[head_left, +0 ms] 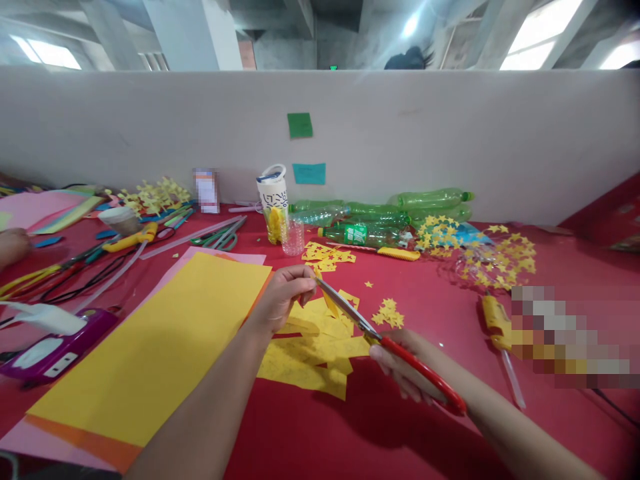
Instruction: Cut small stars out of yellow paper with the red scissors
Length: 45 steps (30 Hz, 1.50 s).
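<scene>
Fingers pinched, my left hand (285,293) holds a small piece of yellow paper (330,305) beside the scissor tips. My right hand (400,360) grips red-handled scissors (417,370), whose blades point up and left to the paper. Whether the blades are touching the paper is hard to make out. Below both hands lie cut yellow paper scraps (305,363). A little pile of yellow paper stars (389,313) sits to the right of the blades, with one loose star (369,285) behind it.
Yellow sheets (165,333) lie on orange and pink paper at left. Green plastic bottles (380,233) line the white partition (200,120). Glue guns (495,317), a purple power strip (60,353), cables and a cup (273,200) stand around. Another person's hand (14,247) shows far left.
</scene>
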Tool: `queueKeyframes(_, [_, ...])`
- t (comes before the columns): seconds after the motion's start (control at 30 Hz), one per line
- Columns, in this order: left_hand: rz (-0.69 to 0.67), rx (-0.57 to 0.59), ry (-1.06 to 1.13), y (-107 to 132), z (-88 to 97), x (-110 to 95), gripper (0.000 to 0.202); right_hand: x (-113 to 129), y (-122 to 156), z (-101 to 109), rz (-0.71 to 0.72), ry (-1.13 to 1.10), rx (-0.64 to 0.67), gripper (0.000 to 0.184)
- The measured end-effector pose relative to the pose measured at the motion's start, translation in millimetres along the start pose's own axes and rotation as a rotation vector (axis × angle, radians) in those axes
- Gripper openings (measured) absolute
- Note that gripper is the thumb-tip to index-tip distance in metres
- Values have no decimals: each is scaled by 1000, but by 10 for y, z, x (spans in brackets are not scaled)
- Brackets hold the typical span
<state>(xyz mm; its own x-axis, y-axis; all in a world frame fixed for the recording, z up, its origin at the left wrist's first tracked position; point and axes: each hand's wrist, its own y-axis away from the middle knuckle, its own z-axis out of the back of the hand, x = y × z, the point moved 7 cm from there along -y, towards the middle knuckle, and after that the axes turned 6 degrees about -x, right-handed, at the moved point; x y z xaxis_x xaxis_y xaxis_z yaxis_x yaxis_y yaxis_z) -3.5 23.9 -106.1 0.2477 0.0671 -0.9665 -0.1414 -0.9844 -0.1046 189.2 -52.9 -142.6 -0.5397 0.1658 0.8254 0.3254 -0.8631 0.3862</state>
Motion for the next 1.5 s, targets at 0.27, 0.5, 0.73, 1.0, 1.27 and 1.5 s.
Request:
queueKeyframes(0.27, [12, -30, 21, -4, 0, 20, 9, -17, -14, -9, 25, -34, 4, 43])
queueKeyframes(0.5, [-49, -97, -75, 3, 7, -20, 16, -12, -16, 0, 10, -23, -51, 50])
queueKeyframes(0.73, [-145, -121, -155, 46, -61, -64, 19, -21, -25, -49, 67, -47, -9, 55])
queueKeyframes(1.0, [-98, -119, -83, 44, -53, -33, 19, 30, 7, -29, 96, -35, -13, 54])
queueKeyframes(1.27, [-48, -99, -20, 37, -48, -26, 22, 13, 15, -16, 13, 9, -31, 53])
queueKeyframes(1.5, [-59, -124, -3, 29, -49, 1, 19, -9, 1, -54, -24, 7, 4, 51])
